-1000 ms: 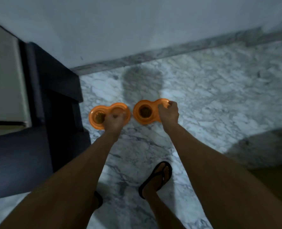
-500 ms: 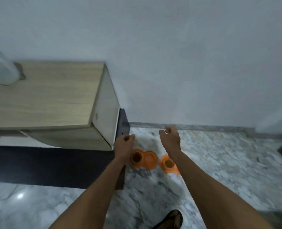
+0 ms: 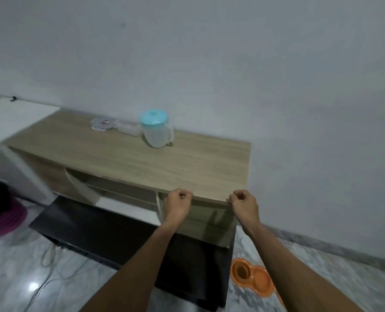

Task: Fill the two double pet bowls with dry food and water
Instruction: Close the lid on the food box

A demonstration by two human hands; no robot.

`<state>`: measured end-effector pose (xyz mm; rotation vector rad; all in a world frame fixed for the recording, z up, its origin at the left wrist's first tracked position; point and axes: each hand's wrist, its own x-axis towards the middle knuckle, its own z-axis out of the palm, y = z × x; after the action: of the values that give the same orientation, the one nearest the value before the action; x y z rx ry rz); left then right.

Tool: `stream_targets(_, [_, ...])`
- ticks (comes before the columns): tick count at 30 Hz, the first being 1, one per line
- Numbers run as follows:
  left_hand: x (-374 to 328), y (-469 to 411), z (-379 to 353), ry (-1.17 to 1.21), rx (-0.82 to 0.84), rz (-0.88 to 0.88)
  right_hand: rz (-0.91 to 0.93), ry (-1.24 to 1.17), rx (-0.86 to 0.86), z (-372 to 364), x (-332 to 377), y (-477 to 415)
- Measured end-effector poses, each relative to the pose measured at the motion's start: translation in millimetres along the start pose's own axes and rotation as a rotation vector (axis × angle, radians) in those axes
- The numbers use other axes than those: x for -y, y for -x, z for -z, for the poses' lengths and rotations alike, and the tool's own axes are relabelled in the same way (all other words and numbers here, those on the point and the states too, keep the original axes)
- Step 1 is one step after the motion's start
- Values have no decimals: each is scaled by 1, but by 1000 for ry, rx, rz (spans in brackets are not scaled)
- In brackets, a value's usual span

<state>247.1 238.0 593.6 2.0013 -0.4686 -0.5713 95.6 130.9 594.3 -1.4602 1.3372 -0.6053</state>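
An orange double pet bowl [image 3: 252,279] lies on the marble floor at the lower right, with dark dry food in its left cup; my right forearm hides whatever lies to its right. A translucent water jug with a teal lid [image 3: 156,131] stands on the wooden cabinet top [image 3: 123,158]. My left hand [image 3: 178,204] and my right hand [image 3: 244,206] hover at the cabinet's front edge, both loosely curled with nothing in them.
A black low bench [image 3: 119,235] runs in front of the cabinet. Small clear containers [image 3: 128,128] sit beside the jug near the wall. A white appliance [image 3: 11,167] and a purple basin [image 3: 4,219] are at the left. A cable [image 3: 51,266] trails on the floor.
Both hands let go of the two orange bowls on the floor and rose to the cabinet edge. The view swung up and left, bringing the jug into sight.
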Motion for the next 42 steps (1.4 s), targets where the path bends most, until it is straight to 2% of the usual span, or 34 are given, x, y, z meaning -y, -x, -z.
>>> stream_targets(11, [27,-75,150,59,-120,28,161,36,155,-165,97,9])
stream_targets(24, [48,-247,296,-61,-168,49,137,14,246,-366,186,-59])
stream_targets(31, [59,-328,352,-135,-200,70,153,96,252,-452,219,-89])
stream_targets(38, [63,-425,382,-92,-104,93,96,98,225,-544,247,-122])
stream_targets(42, [77,-506,396,-154,-10,82,46,119,200,-595,266,-142])
